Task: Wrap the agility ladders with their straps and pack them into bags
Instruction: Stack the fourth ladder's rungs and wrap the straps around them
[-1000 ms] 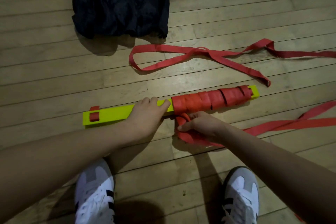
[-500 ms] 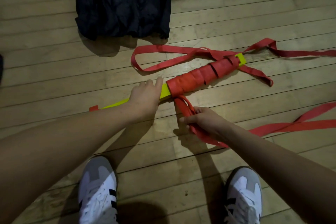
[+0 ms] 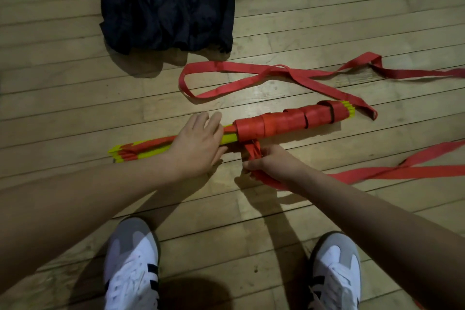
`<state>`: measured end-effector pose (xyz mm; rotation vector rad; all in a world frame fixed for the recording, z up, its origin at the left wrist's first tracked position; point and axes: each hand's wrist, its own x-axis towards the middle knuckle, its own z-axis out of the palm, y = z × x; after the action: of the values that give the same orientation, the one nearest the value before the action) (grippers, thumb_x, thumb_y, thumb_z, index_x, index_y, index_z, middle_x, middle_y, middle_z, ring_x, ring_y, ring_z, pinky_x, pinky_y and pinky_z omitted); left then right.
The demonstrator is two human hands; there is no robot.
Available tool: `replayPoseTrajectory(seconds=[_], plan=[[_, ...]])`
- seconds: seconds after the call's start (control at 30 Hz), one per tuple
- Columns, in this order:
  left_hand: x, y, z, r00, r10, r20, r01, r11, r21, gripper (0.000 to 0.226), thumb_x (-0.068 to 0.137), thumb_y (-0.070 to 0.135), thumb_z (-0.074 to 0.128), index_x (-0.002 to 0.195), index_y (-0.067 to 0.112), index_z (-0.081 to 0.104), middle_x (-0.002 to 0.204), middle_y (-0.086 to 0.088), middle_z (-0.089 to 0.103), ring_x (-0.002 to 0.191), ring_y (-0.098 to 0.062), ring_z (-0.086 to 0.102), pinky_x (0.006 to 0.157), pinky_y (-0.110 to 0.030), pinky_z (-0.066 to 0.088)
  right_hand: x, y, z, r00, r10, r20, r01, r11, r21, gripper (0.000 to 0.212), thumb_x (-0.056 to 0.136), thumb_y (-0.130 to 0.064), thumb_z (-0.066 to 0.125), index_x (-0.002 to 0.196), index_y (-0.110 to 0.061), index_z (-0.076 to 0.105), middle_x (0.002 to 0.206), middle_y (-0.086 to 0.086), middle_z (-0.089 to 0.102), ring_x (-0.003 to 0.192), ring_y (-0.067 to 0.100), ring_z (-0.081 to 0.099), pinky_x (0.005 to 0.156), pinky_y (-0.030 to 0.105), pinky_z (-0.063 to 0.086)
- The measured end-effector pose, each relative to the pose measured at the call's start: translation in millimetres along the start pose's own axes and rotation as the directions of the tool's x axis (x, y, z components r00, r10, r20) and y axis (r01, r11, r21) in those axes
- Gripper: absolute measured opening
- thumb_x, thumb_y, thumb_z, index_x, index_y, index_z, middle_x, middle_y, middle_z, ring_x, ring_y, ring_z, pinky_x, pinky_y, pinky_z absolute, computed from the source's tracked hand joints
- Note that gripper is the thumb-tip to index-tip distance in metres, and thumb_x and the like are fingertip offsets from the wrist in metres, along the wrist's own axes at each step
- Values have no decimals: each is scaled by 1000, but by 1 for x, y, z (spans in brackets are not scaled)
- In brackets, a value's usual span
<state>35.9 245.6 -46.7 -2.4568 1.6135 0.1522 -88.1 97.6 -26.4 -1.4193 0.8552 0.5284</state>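
The ladder (image 3: 251,128) lies on the wooden floor (image 3: 63,88) as one flat bundle of yellow rungs, a little tilted, its right end farther from the person. Its left end is bare yellow with some red webbing; its right half is wound with red strap (image 3: 289,121). The left hand (image 3: 198,143) rests on top of the ladder near its middle, just left of the wound part, with fingers straight and lying flat, holding nothing. The right hand (image 3: 269,161) is just below the ladder, on the near side, and its fingers are curled around a bunch of the strap that comes down from the winding. From this hand the strap runs away to the right across the floor. More loose strap lies in loops beyond the ladder. A dark bag (image 3: 166,2) lies farther beyond the ladder, well apart from it. Two white shoes (image 3: 130,267) are nearest to the person.
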Motion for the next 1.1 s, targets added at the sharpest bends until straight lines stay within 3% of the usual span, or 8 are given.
replayPoseTrajectory(seconds=[0.13, 0.4, 0.5, 0.57, 0.73, 0.83, 1.0, 1.1], plan=[[-14, 9, 4, 992, -36, 119, 59, 980, -192, 26, 95, 21, 47, 118, 10, 43, 139, -21, 37, 118, -38, 47, 98, -42, 38, -2, 4, 3, 999, -40, 16, 39, 999, 25, 13, 84, 7, 64, 82, -6, 61, 71, 3, 60, 53, 6, 59, 52, 18, 49], [-5, 15, 1, 973, -156, 172, 188, 964, -189, 48, 90, 20, 56, 131, 14, 32, 120, -9, 50, 108, -29, 51, 84, -37, 42, -3, 11, 9, 998, -63, -9, 63, 998, 5, 19, 81, 12, 62, 101, 9, 61, 70, 11, 57, 55, 15, 57, 55, 22, 49], [2, 15, 2, 965, -198, 170, 219, 969, -115, 43, 89, 20, 57, 126, 11, 37, 117, -10, 50, 104, -28, 51, 79, -35, 41, -3, 14, 13, 997, -54, -60, 51, 997, -57, 7, 87, 9, 56, 89, 6, 62, 70, 9, 63, 58, 19, 56, 58, 25, 49], [6, 11, 1, 961, -225, 160, 243, 965, -101, 39, 87, 21, 57, 120, 10, 39, 114, -10, 51, 102, -28, 52, 75, -34, 38, -4, 13, 14, 995, -59, -81, 49, 992, -120, 16, 91, 4, 52, 80, -2, 60, 70, 7, 65, 56, 17, 57, 54, 21, 48], [17, 6, -5, 954, -258, 152, 276, 955, -110, 51, 85, 23, 60, 127, 6, 37, 119, -12, 50, 107, -29, 50, 86, -36, 41, -3, 4, 12, 996, -63, -63, 54, 988, -148, 19, 96, -1, 49, 80, -7, 57, 72, 7, 68, 58, 20, 62, 54, 22, 52], [27, 6, -11, 946, -302, 119, 307, 951, -29, 59, 83, 22, 62, 133, 3, 36, 123, -14, 48, 109, -29, 48, 90, -37, 41, -2, 3, 14, 999, -43, -31, 39, 994, -104, 16, 97, 0, 46, 85, -5, 56, 74, 8, 69, 55, 18, 62, 53, 21, 52], [22, 15, -3, 981, -167, 100, 147, 972, 181, 30, 87, 18, 49, 115, 10, 56, 112, -8, 52, 101, -25, 52, 83, -32, 43, 0, 2, 15, 999, -29, -30, 29, 1000, -6, 11, 98, 0, 44, 97, -1, 55, 78, 8, 68, 54, 13, 61, 51, 18, 50], [12, 13, 8, 998, -62, -4, 61, 979, 193, 41, 84, 39, 57, 112, 9, 61, 109, -9, 55, 95, -25, 53, 81, -34, 42, -1, 5, 16, 999, -13, -29, 14, 1000, 17, 11, 98, 0, 44, 99, 1, 54, 81, 10, 68, 57, 15, 61, 51, 18, 50]])
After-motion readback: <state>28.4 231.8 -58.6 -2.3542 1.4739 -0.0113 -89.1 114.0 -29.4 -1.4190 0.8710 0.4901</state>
